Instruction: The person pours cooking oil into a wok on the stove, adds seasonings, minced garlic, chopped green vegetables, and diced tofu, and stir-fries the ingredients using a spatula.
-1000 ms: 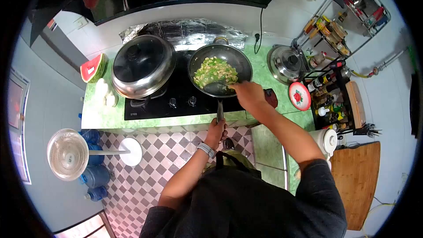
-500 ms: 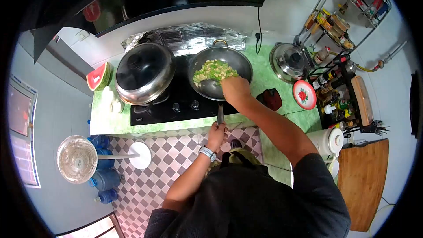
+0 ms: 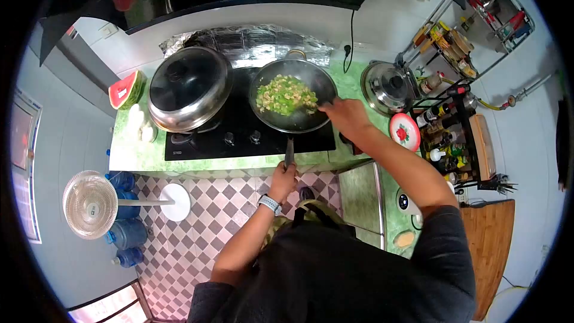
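My left hand [image 3: 283, 182] is closed round the handle of the wok [image 3: 320, 84], at the counter's front edge. Green and pale chopped food [image 3: 287, 95] lies in the wok, which sits on the right side of the black stove [image 3: 239, 137]. My right hand [image 3: 348, 118] is closed at the wok's right rim, on something I cannot make out; a utensil is mostly hidden there. Left of the wok, a large lidded steel pan [image 3: 190, 90] covers the other side of the stove.
Watermelon [image 3: 125, 91] lies at the counter's left end. To the right are a steel pot [image 3: 387, 87], a red-rimmed plate [image 3: 405, 131] and a bottle rack [image 3: 448, 137]. A fan [image 3: 91, 204] and water jugs [image 3: 128, 233] stand at lower left.
My right hand has moved from over the food to the wok's right rim. The food is spread differently. My left hand still grips the handle, and the view has shifted a little.
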